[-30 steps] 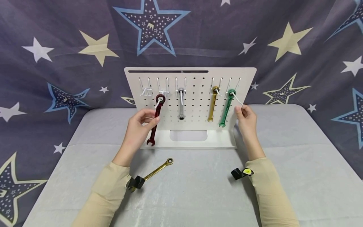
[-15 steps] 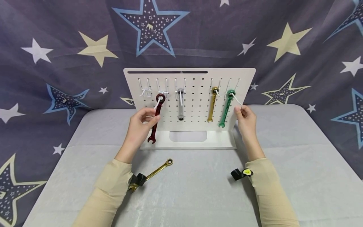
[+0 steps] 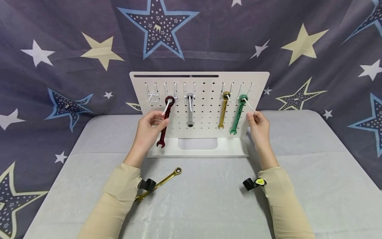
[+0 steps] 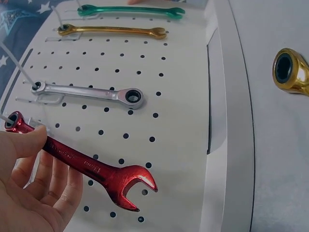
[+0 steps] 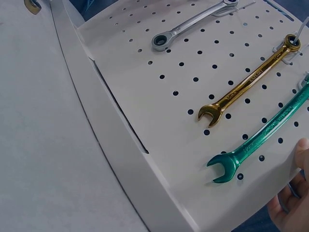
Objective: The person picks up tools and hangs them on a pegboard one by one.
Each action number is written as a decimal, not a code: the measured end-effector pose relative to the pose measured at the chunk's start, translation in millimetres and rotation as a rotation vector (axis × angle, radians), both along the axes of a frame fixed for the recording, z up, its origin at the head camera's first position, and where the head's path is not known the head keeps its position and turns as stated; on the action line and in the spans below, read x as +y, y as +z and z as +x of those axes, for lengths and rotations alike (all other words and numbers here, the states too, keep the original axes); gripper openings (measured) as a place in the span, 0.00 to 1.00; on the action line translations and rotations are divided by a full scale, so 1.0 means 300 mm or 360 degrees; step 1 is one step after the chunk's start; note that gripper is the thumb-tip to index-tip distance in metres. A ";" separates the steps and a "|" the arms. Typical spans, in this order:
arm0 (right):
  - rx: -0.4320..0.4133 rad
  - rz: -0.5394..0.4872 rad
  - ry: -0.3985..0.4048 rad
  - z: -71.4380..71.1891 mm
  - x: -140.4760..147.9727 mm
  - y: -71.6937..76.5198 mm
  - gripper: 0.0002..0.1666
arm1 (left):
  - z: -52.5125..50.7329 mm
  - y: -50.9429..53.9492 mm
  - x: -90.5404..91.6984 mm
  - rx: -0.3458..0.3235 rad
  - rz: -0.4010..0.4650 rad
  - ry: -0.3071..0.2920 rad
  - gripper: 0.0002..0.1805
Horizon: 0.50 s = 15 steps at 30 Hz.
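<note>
In the head view my left hand point(image 3: 146, 131) pinches a dark red combination wrench point(image 3: 163, 134) between thumb and fingers. A white hook passes through the wrench's ring end, and its open end points down. The left wrist view shows the thumb laid over the red shaft point(image 4: 84, 164) near the ring. My right hand point(image 3: 259, 127) grips the right edge of the white pegboard point(image 3: 209, 132), thumb in front and the other fingers behind. Beside that hand a green wrench point(image 3: 237, 116) hangs from a hook, with a gold wrench point(image 3: 223, 113) to its left.
A silver wrench point(image 3: 191, 116) hangs near the board's middle. At the far left is a bare hook point(image 3: 153, 97). Another gold wrench point(image 3: 164, 181) lies on the grey tabletop point(image 3: 206, 199), partly hidden by the left wrist's camera. A star-patterned cloth point(image 3: 209, 36) stands behind.
My left hand has moved slightly up and right with the red wrench, whose ring has gone further along the hook toward the board. The right hand stays in place.
</note>
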State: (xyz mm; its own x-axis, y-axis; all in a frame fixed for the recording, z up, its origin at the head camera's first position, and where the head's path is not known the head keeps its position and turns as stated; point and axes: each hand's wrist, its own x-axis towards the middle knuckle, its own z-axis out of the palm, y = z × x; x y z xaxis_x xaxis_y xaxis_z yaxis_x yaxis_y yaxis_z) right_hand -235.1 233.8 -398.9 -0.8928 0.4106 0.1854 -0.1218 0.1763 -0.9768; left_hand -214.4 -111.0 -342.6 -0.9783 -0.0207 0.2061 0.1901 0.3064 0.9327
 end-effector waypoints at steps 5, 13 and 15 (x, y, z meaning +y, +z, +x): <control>-0.0029 0.0022 0.0007 0.000 0.002 0.001 0.16 | -0.010 -0.005 0.001 0.0035 0.0023 0.0004 0.10; -0.0037 0.0021 0.0002 -0.001 0.002 0.000 0.16 | -0.030 -0.014 0.001 0.0000 -0.0001 0.0023 0.14; -0.0032 0.0016 0.0004 -0.001 0.001 0.000 0.16 | -0.037 -0.019 0.000 0.0004 0.0000 0.0026 0.15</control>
State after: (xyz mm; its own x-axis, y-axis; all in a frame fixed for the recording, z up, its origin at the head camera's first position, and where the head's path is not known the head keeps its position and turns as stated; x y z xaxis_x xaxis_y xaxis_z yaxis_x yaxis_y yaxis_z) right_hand -235.4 233.9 -398.8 -0.8974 0.4065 0.1717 -0.1028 0.1859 -0.9772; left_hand -225.5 -111.0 -348.3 -0.9773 -0.0365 0.2085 0.1874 0.3091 0.9324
